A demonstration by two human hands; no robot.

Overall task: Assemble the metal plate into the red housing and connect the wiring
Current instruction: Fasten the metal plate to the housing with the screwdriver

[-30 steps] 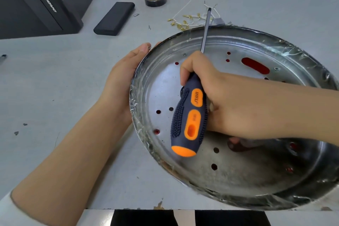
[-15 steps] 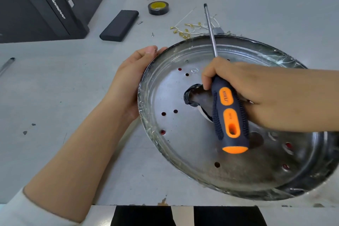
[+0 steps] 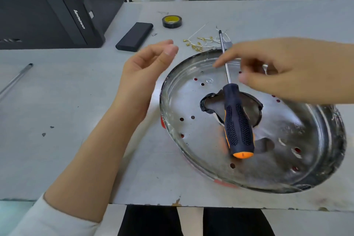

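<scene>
We see the screwdriver (image 3: 238, 124) lying on the metal plate (image 3: 201, 140) by the tabletop's (image 3: 76, 101) front edge; our left hand (image 3: 145, 67) and right hand (image 3: 277, 71) hover spread wide, holding nothing

Screwdriver (image 3: 237, 120) lies across metal plate (image 3: 191, 140), hands apart.

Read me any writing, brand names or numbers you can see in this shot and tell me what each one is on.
"lenovo": white letters running sideways on the front of the black computer tower at the back left of the table.
Small round stamp on the metal plate: too small to read.
Screwdriver handle: no lettering shows on the side facing the camera.
Tape roll and black box: no readable text.
</scene>
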